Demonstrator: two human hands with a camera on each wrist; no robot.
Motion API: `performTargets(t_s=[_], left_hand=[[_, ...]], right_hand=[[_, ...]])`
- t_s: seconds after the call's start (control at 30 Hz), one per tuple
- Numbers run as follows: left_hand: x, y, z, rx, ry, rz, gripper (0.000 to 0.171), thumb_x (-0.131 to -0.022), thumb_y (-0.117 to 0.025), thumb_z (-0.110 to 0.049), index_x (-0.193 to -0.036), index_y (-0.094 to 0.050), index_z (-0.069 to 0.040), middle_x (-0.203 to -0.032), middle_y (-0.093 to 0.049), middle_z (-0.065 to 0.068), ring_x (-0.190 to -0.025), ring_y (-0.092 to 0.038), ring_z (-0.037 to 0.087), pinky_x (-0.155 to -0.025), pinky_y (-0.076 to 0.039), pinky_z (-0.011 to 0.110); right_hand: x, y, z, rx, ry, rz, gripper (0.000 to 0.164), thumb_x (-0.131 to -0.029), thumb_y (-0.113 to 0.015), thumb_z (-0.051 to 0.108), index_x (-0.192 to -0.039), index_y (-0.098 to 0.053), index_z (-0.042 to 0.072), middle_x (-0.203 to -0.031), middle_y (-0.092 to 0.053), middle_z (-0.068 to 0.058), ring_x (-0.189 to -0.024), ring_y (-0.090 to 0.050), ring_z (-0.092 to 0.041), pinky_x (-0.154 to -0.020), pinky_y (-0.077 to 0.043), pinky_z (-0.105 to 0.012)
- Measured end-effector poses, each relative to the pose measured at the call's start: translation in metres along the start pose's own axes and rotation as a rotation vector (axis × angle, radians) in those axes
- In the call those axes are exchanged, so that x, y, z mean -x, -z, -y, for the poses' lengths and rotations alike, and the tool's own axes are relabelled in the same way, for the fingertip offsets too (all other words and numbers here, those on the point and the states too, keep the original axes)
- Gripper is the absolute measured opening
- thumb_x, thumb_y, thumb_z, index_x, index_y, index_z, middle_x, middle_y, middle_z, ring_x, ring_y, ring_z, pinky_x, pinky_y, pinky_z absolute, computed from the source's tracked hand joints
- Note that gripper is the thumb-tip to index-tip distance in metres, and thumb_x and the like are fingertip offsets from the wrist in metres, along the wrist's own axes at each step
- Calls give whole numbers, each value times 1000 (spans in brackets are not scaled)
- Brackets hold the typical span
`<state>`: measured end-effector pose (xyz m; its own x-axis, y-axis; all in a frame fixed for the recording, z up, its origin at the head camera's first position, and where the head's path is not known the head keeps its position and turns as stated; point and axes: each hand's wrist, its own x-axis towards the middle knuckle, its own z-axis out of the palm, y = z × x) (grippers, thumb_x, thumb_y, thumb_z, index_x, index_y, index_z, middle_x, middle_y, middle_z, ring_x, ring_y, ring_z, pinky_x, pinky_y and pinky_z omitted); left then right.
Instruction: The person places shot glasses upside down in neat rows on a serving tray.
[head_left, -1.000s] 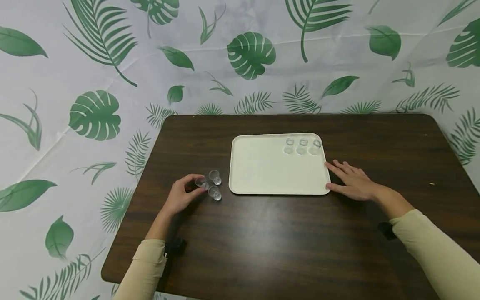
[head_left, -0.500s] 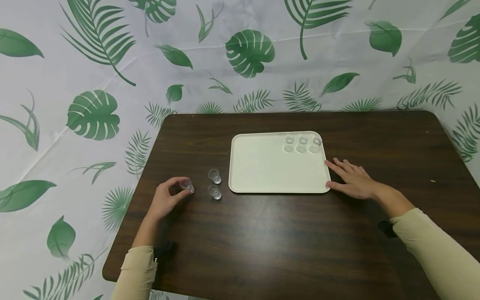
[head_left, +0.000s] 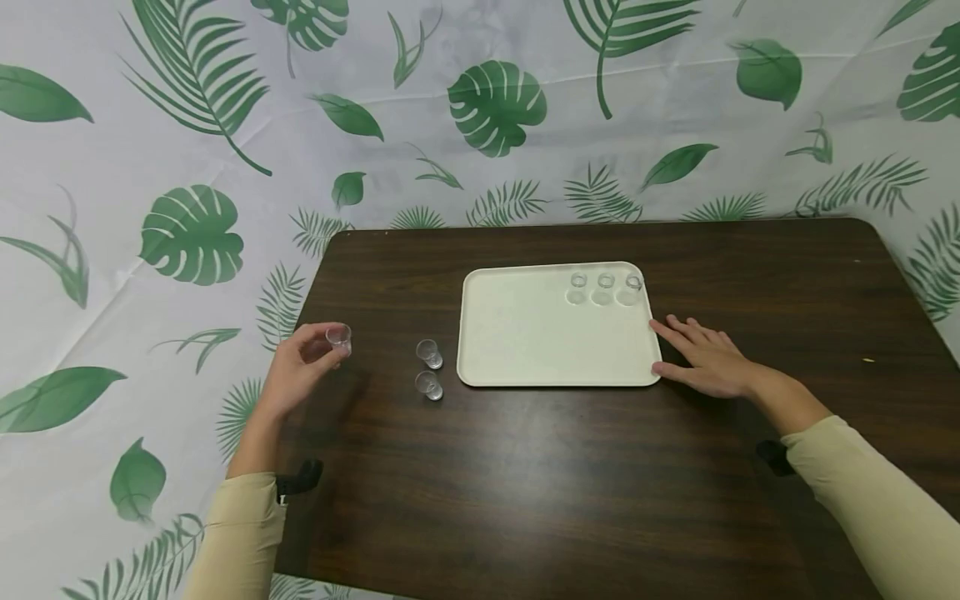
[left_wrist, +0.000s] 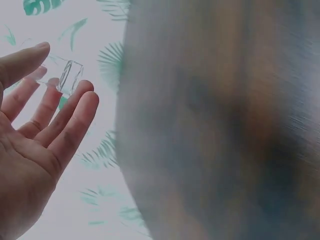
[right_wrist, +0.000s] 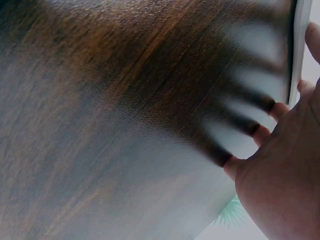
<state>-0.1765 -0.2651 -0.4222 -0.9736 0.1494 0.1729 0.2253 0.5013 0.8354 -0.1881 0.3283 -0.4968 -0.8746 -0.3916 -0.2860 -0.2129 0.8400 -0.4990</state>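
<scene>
Cups (head_left: 430, 354), left and upper right of centre: clear, smooth, glossy; glass or plastic, cannot tell. Tray (head_left: 525, 333), mid-frame: smooth, matt, plastic-looking. Table (head_left: 525, 483): wood-grained, sheen at lower centre. Backdrop (head_left: 420, 108), top: creased cloth. Sleeves (head_left: 862, 492): matt cloth.

Left hand (head_left: 288, 372) is holding a clear cup (head_left: 339, 338).
Two cups (head_left: 429, 383) are standing right of that hand; the right hand (head_left: 707, 365) is touching the tray (head_left: 536, 333).

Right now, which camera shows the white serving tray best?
The head view: it takes in nearly the whole white serving tray from above. The right wrist view catches only a strip of its edge; the left wrist view, none.
</scene>
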Motion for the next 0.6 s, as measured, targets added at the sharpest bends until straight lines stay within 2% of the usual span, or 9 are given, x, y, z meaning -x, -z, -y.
performTargets(t_s=[0.13, 0.23, 0.43, 0.53, 0.6], left_hand=[[-20, 1, -3, -78, -89, 21, 35, -86, -73, 2, -120, -64, 3, -108, -61, 19, -97, -64, 26, -77, -51, 17], [-37, 0, -6, -145, -123, 49, 36, -87, -75, -5, -122, -66, -5, -109, -65, 11, -97, -64, 27, -77, -52, 20], [-69, -9, -33, -236, -190, 141, 34, -87, -77, -14, -120, -69, -13, -106, -66, 0, -96, -63, 17, -74, -55, 28], [-84, -17, -48, -265, -261, 154, 33, -86, -78, -13, -118, -70, -12, -101, -66, 0, -94, -62, 16, -70, -53, 26], [-93, -24, -58, -282, -295, 161, 33, -85, -78, -13, -117, -70, -11, -99, -66, 1, -94, -61, 17, -70, -51, 30]], right_hand=[[2, 3, 4, -4, 4, 9, 81, -97, -50, 55, -159, -8, 23, -160, -6, -26, -142, -1, -54, -102, 1, -75], [2, 3, 3, -5, 11, 7, 81, -97, -51, 54, -159, -9, 21, -159, -7, -28, -141, -1, -56, -101, 1, -76], [-1, 0, -3, 0, -1, 7, 82, -97, -50, 56, -159, -5, 28, -160, -6, -25, -142, 0, -53, -102, 2, -75], [-1, 1, -3, -4, -7, 11, 83, -96, -49, 59, -159, -5, 27, -160, -5, -25, -142, 0, -53, -102, 4, -75], [-1, 1, -3, -4, -8, 14, 84, -96, -48, 61, -159, -6, 27, -161, -5, -24, -143, 1, -53, -102, 4, -75]])
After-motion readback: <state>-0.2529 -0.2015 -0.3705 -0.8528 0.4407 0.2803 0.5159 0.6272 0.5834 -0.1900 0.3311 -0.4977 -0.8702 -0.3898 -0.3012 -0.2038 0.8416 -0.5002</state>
